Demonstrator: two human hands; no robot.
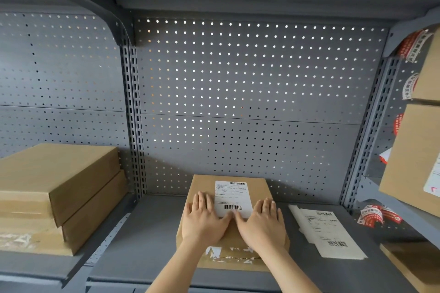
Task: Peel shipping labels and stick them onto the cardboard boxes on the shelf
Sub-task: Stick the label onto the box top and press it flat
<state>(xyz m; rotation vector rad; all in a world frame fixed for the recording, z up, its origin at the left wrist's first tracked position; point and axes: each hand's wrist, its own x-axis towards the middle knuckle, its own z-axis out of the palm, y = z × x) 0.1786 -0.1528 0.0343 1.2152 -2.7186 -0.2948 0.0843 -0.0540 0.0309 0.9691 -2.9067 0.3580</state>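
Note:
A flat cardboard box (259,188) lies on the grey shelf (147,245) in front of me. A white shipping label (232,197) with barcodes lies flat on its top. My left hand (204,220) and my right hand (262,223) rest palm down on the box, fingers spread, thumbs meeting at the label's near edge. Neither hand holds anything. To the right, loose label sheets (331,233) lie on the shelf.
Two stacked cardboard boxes (59,192) sit on the left shelf bay. More boxes (414,157) with red-and-white tape stand at the right, and another box corner (414,266) at bottom right. A perforated grey back panel (250,90) closes the shelf behind.

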